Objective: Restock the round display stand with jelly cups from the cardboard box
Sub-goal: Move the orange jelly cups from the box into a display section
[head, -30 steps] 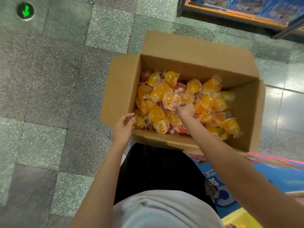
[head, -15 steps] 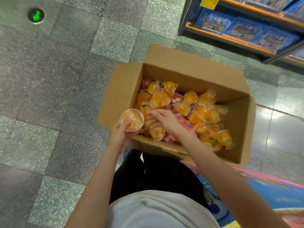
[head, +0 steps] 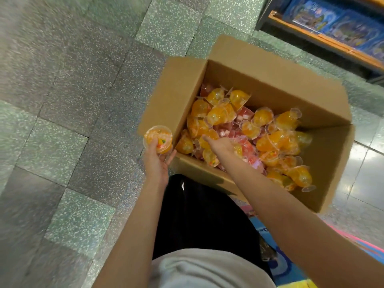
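Observation:
An open cardboard box (head: 276, 73) stands on the tiled floor, filled with several orange and red jelly cups (head: 264, 117). My left hand (head: 156, 163) is just outside the box's near left corner and grips one orange jelly cup (head: 158, 138) with its printed lid facing up. My right hand (head: 221, 145) reaches down into the pile near the box's front left, fingers spread over the cups; whether it grips one is hidden. The round display stand is out of view.
A low shelf (head: 324, 41) with blue packaged goods runs along the top right. A colourful printed mat or package (head: 288, 267) lies at the bottom right beside my legs. Grey-green floor tiles (head: 72, 100) spread out on the left.
My left hand has drawn back with the jelly cup to the box's outer left corner. My right hand has stayed low in the pile, shifting slightly. The camera has moved.

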{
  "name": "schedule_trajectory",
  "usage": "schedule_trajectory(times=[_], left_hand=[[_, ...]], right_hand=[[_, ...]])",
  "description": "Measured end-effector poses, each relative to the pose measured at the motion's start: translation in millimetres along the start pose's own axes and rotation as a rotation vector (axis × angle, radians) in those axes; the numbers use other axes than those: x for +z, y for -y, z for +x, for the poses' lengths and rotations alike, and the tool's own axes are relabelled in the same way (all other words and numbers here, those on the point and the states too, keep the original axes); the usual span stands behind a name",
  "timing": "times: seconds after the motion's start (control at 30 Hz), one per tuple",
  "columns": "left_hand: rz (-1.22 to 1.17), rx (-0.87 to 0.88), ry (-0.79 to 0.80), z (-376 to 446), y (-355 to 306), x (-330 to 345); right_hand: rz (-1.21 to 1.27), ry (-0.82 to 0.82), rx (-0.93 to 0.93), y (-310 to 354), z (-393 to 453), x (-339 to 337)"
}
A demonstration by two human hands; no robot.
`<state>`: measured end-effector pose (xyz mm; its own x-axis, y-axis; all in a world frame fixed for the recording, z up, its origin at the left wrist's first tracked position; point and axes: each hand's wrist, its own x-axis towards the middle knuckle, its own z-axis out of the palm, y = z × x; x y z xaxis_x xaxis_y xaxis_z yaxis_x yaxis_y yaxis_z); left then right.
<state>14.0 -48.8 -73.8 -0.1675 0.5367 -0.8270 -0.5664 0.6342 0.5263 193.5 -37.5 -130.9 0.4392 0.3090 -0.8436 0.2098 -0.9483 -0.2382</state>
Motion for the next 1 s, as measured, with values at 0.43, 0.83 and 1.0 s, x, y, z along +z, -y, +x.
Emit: schedule_trajectory(times=[0.43,0.83,1.0], left_hand=[[0.045,-0.049,-0.026,-2.1,-2.9,5.0],[-0.019,-0.162,0.17,-21.4,-7.7,13.6],[0.144,-0.272,0.363,-26.2,-2.0,31.2]], right_hand=[[0.112,-0.157,-0.061,-37.6,12.2,36.1],[0.349,-0.299,-0.372,-51.2,-61.0,0.0],[0.531,-0.363,-0.447,-77.3,-93.2,-14.2]])
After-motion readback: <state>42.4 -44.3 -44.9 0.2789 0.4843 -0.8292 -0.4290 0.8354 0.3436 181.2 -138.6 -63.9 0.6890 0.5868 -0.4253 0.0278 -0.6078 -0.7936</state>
